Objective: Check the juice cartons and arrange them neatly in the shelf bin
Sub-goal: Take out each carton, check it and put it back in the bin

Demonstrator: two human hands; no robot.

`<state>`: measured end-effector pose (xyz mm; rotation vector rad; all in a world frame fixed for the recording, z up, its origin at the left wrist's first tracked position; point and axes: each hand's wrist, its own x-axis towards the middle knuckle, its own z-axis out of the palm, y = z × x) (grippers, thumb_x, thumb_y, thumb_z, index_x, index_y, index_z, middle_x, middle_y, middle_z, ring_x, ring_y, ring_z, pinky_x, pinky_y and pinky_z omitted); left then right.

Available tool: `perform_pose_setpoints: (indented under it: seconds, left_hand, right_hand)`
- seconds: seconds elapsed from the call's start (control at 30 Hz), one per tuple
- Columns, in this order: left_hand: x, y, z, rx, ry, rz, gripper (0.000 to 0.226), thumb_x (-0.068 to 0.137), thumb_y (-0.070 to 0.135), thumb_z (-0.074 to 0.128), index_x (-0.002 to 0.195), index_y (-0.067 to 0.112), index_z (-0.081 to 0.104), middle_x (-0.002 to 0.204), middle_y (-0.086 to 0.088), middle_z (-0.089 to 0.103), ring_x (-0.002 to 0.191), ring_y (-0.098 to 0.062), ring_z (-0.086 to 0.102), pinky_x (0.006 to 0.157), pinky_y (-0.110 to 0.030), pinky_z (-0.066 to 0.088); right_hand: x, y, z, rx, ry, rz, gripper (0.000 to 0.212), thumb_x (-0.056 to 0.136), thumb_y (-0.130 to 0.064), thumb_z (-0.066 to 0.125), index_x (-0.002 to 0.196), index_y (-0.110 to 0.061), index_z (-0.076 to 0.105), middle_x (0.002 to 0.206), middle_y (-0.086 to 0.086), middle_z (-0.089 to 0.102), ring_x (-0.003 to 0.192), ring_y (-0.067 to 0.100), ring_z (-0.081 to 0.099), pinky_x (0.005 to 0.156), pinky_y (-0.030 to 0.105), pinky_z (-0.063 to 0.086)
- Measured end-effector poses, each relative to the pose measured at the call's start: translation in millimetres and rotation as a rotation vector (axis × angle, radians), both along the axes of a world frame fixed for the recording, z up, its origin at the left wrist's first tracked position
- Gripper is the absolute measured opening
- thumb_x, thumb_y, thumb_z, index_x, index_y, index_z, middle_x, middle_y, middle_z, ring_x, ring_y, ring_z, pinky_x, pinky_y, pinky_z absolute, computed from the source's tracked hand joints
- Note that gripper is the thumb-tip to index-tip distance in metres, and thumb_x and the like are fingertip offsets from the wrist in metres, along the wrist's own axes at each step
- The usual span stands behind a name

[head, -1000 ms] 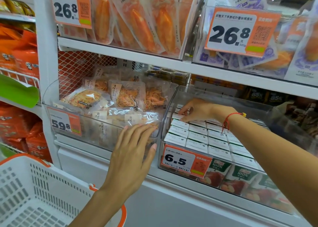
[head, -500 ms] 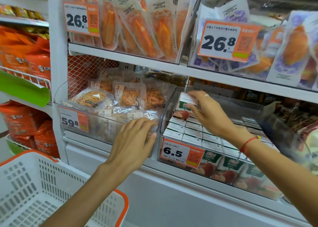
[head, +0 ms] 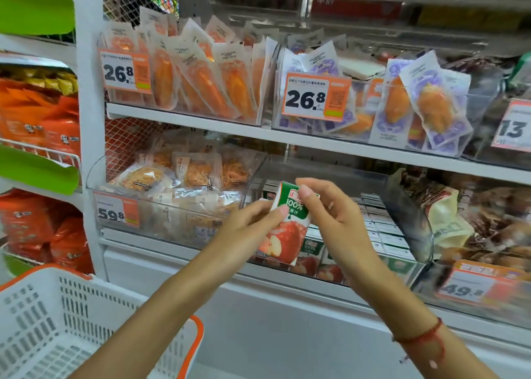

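A small apple juice carton [head: 290,226], green on top with red apples below and "100%" printed on it, is held up in front of the clear shelf bin [head: 408,214]. My left hand [head: 250,229] grips its left side with the thumb on the front. My right hand [head: 330,214] pinches its top right corner. Rows of more juice cartons [head: 382,232] stand inside the bin, white tops up, and several show their apple fronts through the bin's front wall [head: 330,269].
A clear bin of packaged snacks [head: 172,183] sits to the left with a 59.8 tag. The shelf above [head: 316,140] holds orange food packets. A white and orange shopping basket [head: 71,321] stands at lower left. Brown bagged goods [head: 474,220] fill the bin at right.
My right hand lifted one carton out of the bin and brought it forward. My left hand left the snack bin's edge and took hold of the carton's left side.
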<state>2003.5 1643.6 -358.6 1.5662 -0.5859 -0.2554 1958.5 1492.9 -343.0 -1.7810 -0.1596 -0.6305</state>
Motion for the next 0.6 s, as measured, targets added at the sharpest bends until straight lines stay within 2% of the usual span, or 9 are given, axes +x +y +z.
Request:
perform_pose_setpoints:
  seconds: [0.07,0.13,0.23,0.3,0.37,0.5,0.6]
  left_hand:
    - [0,3,-11,-0.011,0.028,-0.036,0.024,0.092,0.044,0.055,0.112,0.036,0.066,0.099,0.014,0.075,0.092,-0.003,0.071,0.073,-0.014,0.055]
    - [1,4,-24,-0.027,0.07,-0.032,0.029,0.089,0.044,0.057,0.114,0.033,0.067,0.1,0.011,0.075,0.093,-0.006,0.071,0.072,-0.014,0.054]
    - [1,1,-41,-0.072,0.165,0.027,0.025,0.09,0.042,0.059,0.106,0.027,0.072,0.094,0.006,0.077,0.086,-0.008,0.073,0.066,-0.013,0.053]
    - [1,-3,-50,-0.094,0.219,0.104,0.023,0.092,0.04,0.058,0.099,0.024,0.073,0.086,0.005,0.077,0.077,-0.006,0.073,0.061,-0.013,0.053]
    - [3,-5,-55,-0.12,0.248,0.156,0.02,0.094,0.037,0.057,0.095,0.024,0.072,0.08,0.007,0.076,0.07,-0.002,0.071,0.058,-0.012,0.051]
    - [5,-6,-60,-0.151,0.25,0.169,0.019,0.095,0.035,0.056,0.099,0.024,0.071,0.082,0.008,0.076,0.073,-0.002,0.071,0.058,-0.012,0.051]
    - [6,-5,-61,-0.163,0.239,0.175,0.021,0.094,0.035,0.058,0.105,0.023,0.07,0.085,0.008,0.076,0.078,-0.004,0.072,0.059,-0.012,0.051]
  right_hand:
    - [-2,-3,-9,0.078,0.073,0.011,0.024,0.087,-0.038,0.058,0.107,-0.026,0.066,0.103,-0.005,0.07,0.09,0.002,0.068,0.068,0.016,0.054]
    - [0,-6,-20,0.133,0.195,0.048,0.019,0.092,-0.033,0.059,0.108,-0.026,0.064,0.101,-0.005,0.071,0.084,0.0,0.07,0.062,0.017,0.056]
    - [8,-11,-35,0.147,0.405,0.095,0.021,0.095,-0.039,0.056,0.111,-0.028,0.063,0.102,-0.005,0.072,0.084,0.005,0.072,0.078,0.029,0.06]
    - [12,-13,-43,0.135,0.486,0.13,0.024,0.097,-0.038,0.053,0.108,-0.021,0.066,0.098,0.001,0.074,0.083,0.01,0.072,0.075,0.024,0.059]
    - [14,-15,-49,0.084,0.523,0.131,0.024,0.099,-0.035,0.052,0.103,-0.019,0.069,0.091,0.002,0.075,0.081,0.01,0.072,0.072,0.02,0.057]
    - [16,-17,-59,0.049,0.496,0.147,0.025,0.097,-0.036,0.055,0.108,-0.02,0.07,0.098,0.003,0.074,0.094,0.017,0.071,0.087,0.028,0.057]
    - [15,-14,-60,0.073,0.438,0.18,0.024,0.093,-0.036,0.06,0.109,-0.02,0.069,0.098,-0.004,0.075,0.094,0.011,0.071,0.082,0.023,0.057]
